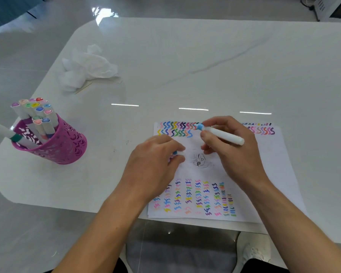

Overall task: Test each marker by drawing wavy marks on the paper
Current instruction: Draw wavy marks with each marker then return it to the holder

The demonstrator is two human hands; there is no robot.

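Note:
A white sheet of paper (268, 174) lies at the table's near edge, with rows of coloured wavy marks along its top and bottom and a small pencil sketch in the middle. My right hand (232, 152) grips a white marker (222, 134) with a blue tip, which points left at the upper rows of marks. My left hand (156, 164) rests on the paper's left side and pinches the marker's blue cap (175, 153). A purple cut-out cup (53, 140) at the left holds several capped markers (35, 113).
A crumpled white tissue (87, 67) lies at the back left of the white marble table (185, 66), with a thin wooden stick beside it. One green-ended marker (6, 132) leans out of the cup to the left. The table's front edge runs just under the paper.

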